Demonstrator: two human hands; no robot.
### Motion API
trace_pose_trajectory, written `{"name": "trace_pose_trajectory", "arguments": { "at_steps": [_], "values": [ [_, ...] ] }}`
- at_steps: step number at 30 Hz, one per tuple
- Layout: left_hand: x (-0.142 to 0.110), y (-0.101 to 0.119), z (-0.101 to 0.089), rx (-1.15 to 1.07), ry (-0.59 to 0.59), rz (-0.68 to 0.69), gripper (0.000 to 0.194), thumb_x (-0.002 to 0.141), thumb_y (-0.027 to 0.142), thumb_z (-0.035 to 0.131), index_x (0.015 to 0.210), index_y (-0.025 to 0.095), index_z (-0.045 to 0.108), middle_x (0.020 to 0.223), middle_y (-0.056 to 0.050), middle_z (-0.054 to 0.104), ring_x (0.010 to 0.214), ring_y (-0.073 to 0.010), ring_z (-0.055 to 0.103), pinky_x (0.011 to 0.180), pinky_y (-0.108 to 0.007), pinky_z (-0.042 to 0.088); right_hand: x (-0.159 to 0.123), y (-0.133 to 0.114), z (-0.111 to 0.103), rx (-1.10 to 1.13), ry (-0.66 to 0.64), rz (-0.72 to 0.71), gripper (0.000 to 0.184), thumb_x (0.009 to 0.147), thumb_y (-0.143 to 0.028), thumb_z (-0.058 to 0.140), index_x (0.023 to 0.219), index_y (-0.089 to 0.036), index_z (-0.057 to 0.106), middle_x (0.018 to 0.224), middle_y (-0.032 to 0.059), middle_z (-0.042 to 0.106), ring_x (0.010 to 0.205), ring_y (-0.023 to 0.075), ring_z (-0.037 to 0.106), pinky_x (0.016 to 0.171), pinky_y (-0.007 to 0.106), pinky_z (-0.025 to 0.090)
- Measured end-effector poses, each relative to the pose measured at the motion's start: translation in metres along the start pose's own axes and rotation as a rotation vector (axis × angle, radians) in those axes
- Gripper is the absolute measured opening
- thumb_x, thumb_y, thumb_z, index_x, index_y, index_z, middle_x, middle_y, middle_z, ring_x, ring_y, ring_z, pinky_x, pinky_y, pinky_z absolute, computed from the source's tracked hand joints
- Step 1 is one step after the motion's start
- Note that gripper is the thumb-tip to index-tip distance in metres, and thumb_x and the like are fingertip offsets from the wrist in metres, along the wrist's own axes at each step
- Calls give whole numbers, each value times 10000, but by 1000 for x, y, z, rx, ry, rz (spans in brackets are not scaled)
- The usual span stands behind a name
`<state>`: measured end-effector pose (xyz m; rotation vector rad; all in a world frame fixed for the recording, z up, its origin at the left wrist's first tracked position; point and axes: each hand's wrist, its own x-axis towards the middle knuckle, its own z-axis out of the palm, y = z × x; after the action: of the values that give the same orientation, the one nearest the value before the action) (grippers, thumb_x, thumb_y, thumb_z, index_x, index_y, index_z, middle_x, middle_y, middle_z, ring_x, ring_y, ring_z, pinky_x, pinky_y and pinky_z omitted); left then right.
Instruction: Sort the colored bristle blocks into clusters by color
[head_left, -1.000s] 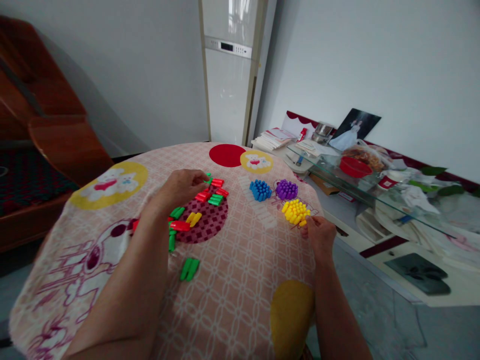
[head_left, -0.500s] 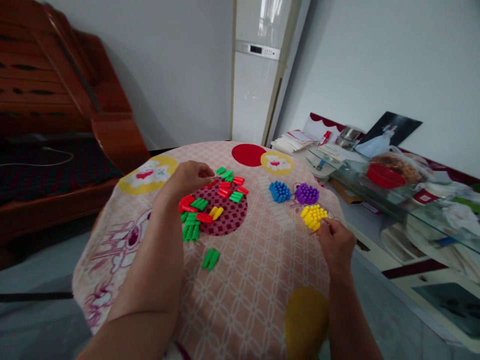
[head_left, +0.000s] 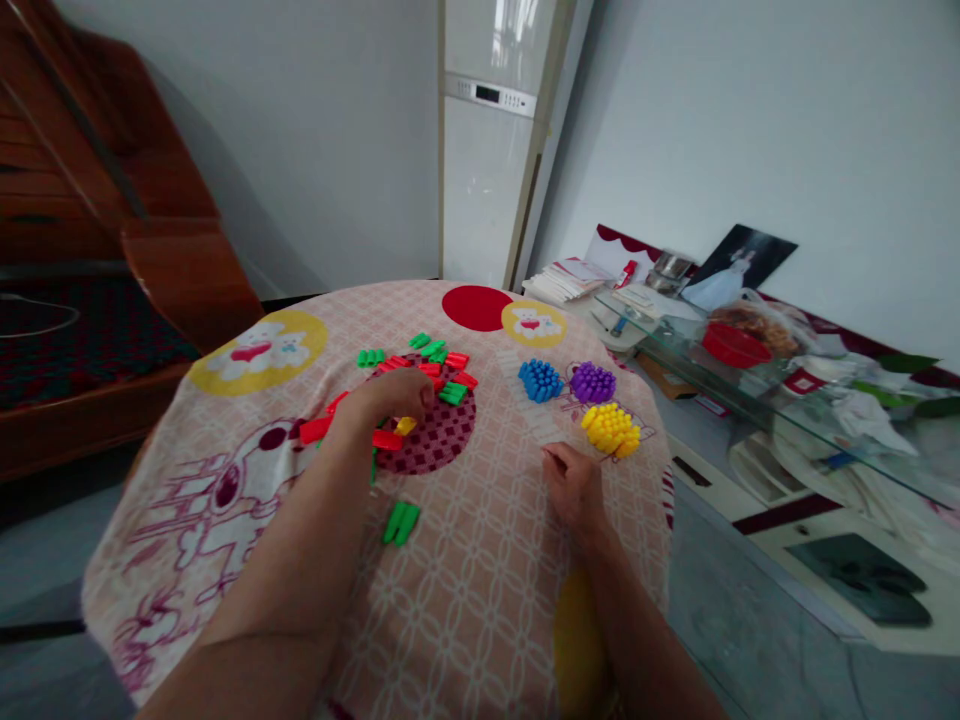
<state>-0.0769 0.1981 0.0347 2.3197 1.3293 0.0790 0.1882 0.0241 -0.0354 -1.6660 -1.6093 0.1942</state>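
Note:
My left hand (head_left: 386,397) lies curled over a loose heap of red and green pegs (head_left: 439,365) on a round table, its fingertips on a yellow peg (head_left: 406,426). Whether it grips that peg is unclear. My right hand (head_left: 574,485) rests on the cloth with fingers curled, just left of and below a standing cluster of yellow pegs (head_left: 610,428). Behind that stand a blue cluster (head_left: 540,379) and a purple cluster (head_left: 592,381). A pair of green pegs (head_left: 400,522) lies alone nearer to me.
The table wears a pink patterned cloth (head_left: 465,580). A wooden bench (head_left: 112,290) stands at the left, a tall white appliance (head_left: 487,140) at the back. A glass-topped low table (head_left: 765,400) with a red bowl (head_left: 735,346) and papers sits to the right.
My left hand has come down from the far edge of the heap onto the yellow peg. My right hand has slid left, away from the yellow cluster. The view has shifted.

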Motion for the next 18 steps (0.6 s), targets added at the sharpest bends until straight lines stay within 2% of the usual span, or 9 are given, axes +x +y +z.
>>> {"name": "trace_pose_trajectory", "arguments": {
  "at_steps": [3,5,9,11,13,15,18],
  "values": [
    [2,6,-7,-194,100,100,185,576,239,651,749,193,698,682,-8,707,655,-175,640,587,-236,457,-2,-3,-1,61,24,-17,295,891,-344,480,859,-177,720,738,47,685,641,158,592,643,258,435],
    [5,24,-3,-390,145,205,257,651,308,648,866,177,702,786,-30,734,736,-181,667,676,-265,506,-3,-6,-1,105,26,-31,296,897,-374,496,890,-177,717,737,40,681,636,156,591,635,261,437],
    [14,76,27,-657,182,344,275,731,346,643,907,141,694,815,-57,726,728,-168,654,675,-274,517,-4,-11,1,273,-29,4,301,904,-414,502,925,-188,700,710,16,659,621,151,589,606,256,451],
    [17,98,47,-716,120,396,245,748,315,637,905,137,698,778,-51,716,697,-157,642,651,-262,508,-4,-11,3,405,-70,81,303,895,-438,515,905,-186,683,668,1,639,574,144,581,551,246,450],
    [19,112,63,-729,126,419,214,758,280,630,898,137,707,800,-60,720,726,-159,646,654,-255,505,-3,-9,4,526,-102,170,297,876,-453,538,824,-184,651,647,1,635,530,138,577,480,235,435],
    [20,118,72,-718,147,431,193,764,251,618,887,137,712,834,-69,726,755,-162,651,675,-256,508,-2,-6,5,621,-110,255,298,855,-462,557,764,-185,620,659,14,653,515,141,592,435,230,434],
    [21,116,76,-708,128,448,198,755,216,615,912,139,708,865,-67,733,768,-161,659,715,-267,521,0,-3,3,737,-64,352,306,819,-484,589,787,-183,631,684,29,679,533,158,624,444,251,491]
  ]
}}
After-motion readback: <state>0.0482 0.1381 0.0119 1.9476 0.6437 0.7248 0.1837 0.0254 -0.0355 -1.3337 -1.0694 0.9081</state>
